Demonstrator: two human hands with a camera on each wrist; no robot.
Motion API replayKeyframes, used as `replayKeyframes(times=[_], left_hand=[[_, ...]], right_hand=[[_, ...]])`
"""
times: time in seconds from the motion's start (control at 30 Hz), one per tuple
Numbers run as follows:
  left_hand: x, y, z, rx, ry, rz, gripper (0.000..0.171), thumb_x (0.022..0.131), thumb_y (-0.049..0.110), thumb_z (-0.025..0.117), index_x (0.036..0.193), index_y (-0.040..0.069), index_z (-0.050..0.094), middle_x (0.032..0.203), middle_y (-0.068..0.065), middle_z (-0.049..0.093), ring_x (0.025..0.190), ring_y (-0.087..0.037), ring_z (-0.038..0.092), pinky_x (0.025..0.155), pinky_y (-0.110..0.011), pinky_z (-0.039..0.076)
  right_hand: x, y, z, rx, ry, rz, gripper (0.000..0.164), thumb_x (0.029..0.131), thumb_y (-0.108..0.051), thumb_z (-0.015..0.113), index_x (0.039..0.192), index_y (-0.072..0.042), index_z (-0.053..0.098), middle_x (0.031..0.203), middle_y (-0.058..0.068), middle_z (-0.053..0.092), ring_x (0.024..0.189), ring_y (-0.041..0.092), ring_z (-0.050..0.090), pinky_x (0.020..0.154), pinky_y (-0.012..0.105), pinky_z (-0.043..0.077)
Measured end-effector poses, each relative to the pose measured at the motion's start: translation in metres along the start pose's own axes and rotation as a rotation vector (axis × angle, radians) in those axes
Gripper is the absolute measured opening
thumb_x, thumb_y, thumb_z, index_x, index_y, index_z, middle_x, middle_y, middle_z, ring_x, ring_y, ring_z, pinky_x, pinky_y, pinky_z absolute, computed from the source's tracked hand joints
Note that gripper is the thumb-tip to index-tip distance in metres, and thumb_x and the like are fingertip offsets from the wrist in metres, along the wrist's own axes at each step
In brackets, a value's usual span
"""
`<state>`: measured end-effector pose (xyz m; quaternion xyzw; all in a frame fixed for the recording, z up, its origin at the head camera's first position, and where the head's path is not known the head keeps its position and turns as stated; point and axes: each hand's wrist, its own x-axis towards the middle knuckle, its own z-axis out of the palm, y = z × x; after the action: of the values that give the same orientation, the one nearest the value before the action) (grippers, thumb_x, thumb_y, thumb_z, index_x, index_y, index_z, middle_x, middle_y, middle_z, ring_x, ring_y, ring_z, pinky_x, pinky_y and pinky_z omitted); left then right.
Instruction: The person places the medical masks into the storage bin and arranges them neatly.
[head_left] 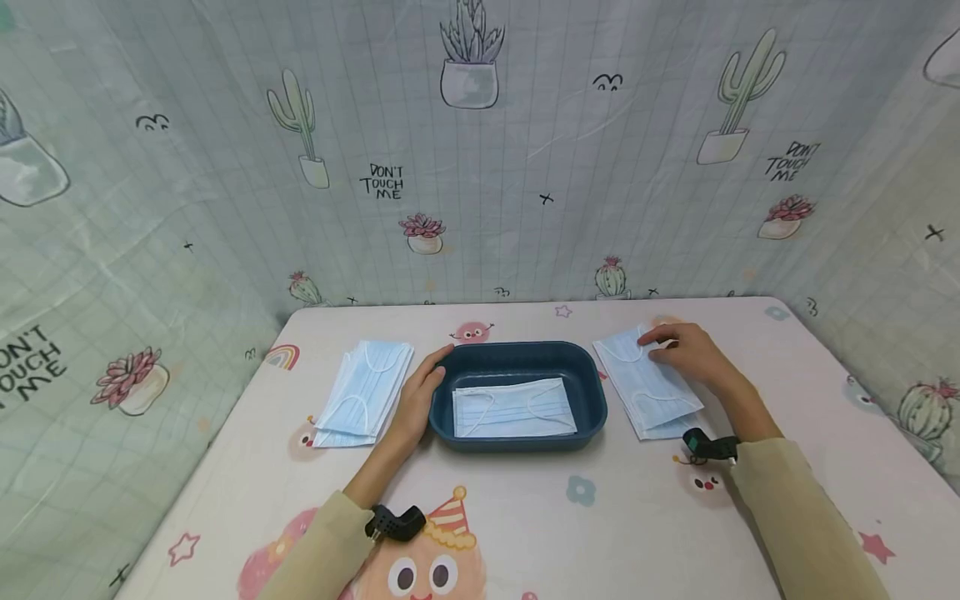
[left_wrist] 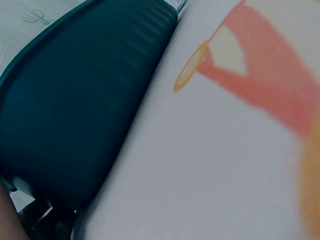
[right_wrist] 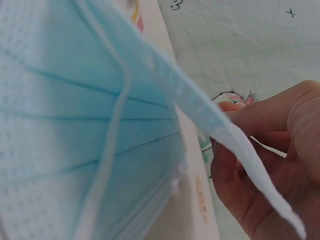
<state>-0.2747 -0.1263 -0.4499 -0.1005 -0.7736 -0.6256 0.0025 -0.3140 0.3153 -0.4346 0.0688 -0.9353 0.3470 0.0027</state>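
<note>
Left hand [head_left: 412, 404] extended against the tray [head_left: 517, 445], my right hand [head_left: 688, 357] aptly pinches the edge of a likely light, floppy mask [head_left: 654, 398].

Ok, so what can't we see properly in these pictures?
Head view: how many masks are in the left pile; the upper ones cover the rest.
Head view: what, if anything, lies under the top mask in the tray; that mask hides it.
Left wrist view: the tray's inside, hidden by its outer wall.
Right wrist view: the rest of the right hand, cut off by the picture's edge.
</note>
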Motion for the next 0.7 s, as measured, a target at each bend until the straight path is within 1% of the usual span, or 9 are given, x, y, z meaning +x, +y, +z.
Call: replayKeyframes(times=[0.1, 0.23, 0.33, 0.47, 0.53, 0.6, 0.7], left_hand=[[0.000, 0.000, 0.000, -0.002, 0.000, 0.000, 0.044, 0.110, 0.016, 0.040, 0.153, 0.012, 0.049, 0.161, -0.008, 0.046, 0.156, -0.026, 0.032, 0.131, -0.046, 0.018], [-0.001, 0.001, -0.001, -0.013, -0.010, -0.002, 0.044, 0.110, 0.017, 0.040, 0.153, 0.011, 0.049, 0.162, -0.008, 0.045, 0.157, -0.026, 0.031, 0.131, -0.046, 0.017], [-0.001, 0.001, -0.002, -0.020, -0.021, -0.002, 0.045, 0.110, 0.017, 0.039, 0.154, 0.011, 0.048, 0.163, -0.009, 0.044, 0.158, -0.026, 0.029, 0.131, -0.047, 0.016], [-0.002, 0.002, -0.003, -0.022, -0.028, -0.004, 0.046, 0.110, 0.016, 0.038, 0.155, 0.010, 0.047, 0.164, -0.010, 0.042, 0.158, -0.028, 0.028, 0.131, -0.048, 0.015], [-0.002, 0.002, -0.003, -0.021, -0.025, -0.006, 0.045, 0.110, 0.016, 0.039, 0.154, 0.010, 0.047, 0.163, -0.009, 0.043, 0.158, -0.028, 0.029, 0.131, -0.048, 0.016], [-0.001, 0.000, -0.002, -0.019, -0.019, -0.007, 0.045, 0.110, 0.016, 0.039, 0.154, 0.011, 0.048, 0.163, -0.009, 0.044, 0.157, -0.027, 0.030, 0.131, -0.048, 0.017], [0.004, -0.011, -0.002, -0.019, -0.011, -0.006, 0.045, 0.111, 0.017, 0.039, 0.154, 0.012, 0.048, 0.163, -0.007, 0.044, 0.157, -0.025, 0.030, 0.131, -0.047, 0.017]], right_hand=[[-0.002, -0.005, -0.006, 0.030, -0.001, 0.014, 0.028, 0.098, -0.003, 0.060, 0.123, 0.001, 0.071, 0.141, 0.027, 0.057, 0.123, 0.042, 0.054, 0.105, 0.058, 0.047], [-0.004, -0.015, -0.014, 0.072, 0.014, 0.035, 0.030, 0.101, -0.005, 0.058, 0.128, 0.000, 0.068, 0.143, 0.027, 0.058, 0.121, 0.040, 0.053, 0.104, 0.054, 0.046], [-0.006, -0.022, -0.018, 0.084, 0.029, 0.030, 0.031, 0.101, -0.005, 0.057, 0.130, 0.000, 0.067, 0.142, 0.026, 0.059, 0.116, 0.038, 0.054, 0.098, 0.045, 0.047], [-0.008, -0.032, -0.023, 0.100, 0.035, 0.020, 0.031, 0.102, -0.006, 0.056, 0.131, -0.001, 0.067, 0.144, 0.025, 0.058, 0.111, 0.034, 0.055, 0.088, 0.024, 0.047], [-0.009, -0.036, -0.025, 0.106, 0.034, 0.014, 0.031, 0.102, -0.006, 0.056, 0.131, -0.001, 0.067, 0.145, 0.025, 0.057, 0.110, 0.034, 0.056, 0.084, 0.016, 0.045], [-0.010, -0.041, -0.027, 0.110, 0.034, 0.006, 0.031, 0.102, -0.007, 0.057, 0.132, -0.002, 0.066, 0.146, 0.025, 0.056, 0.108, 0.033, 0.056, 0.080, 0.012, 0.045], [-0.011, -0.048, -0.030, 0.110, 0.040, -0.007, 0.032, 0.102, -0.007, 0.059, 0.132, -0.003, 0.067, 0.145, 0.024, 0.057, 0.102, 0.032, 0.057, 0.077, 0.013, 0.047]])
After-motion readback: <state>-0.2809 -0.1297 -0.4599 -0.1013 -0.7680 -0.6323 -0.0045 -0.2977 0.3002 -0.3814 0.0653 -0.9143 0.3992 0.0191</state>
